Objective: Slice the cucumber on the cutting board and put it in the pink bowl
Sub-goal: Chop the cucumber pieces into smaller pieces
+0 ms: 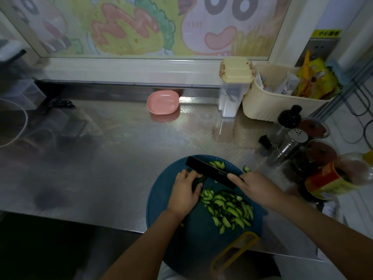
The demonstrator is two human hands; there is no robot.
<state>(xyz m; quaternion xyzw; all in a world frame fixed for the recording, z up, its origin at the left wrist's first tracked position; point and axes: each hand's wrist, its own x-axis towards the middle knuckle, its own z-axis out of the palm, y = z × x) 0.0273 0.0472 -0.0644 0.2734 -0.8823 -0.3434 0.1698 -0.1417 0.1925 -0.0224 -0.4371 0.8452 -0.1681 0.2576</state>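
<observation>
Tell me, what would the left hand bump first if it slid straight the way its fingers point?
Probably the knife blade, just beyond the cucumber that the left hand holds.

A cream basket [268, 107] of packets, a lidded container [232, 93] and spice jars [290, 146] line the steel table [121, 158].

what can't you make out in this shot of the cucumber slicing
Head view only:
- cucumber end: mostly covered by the left hand, so how much is left uncut is unclear.
- knife handle: hidden inside the right hand.
- jars at the right: blurred, labels unreadable, and the outermost is cut off by the frame edge.
- yellow sign on the wall: text too small and blurred.
</observation>
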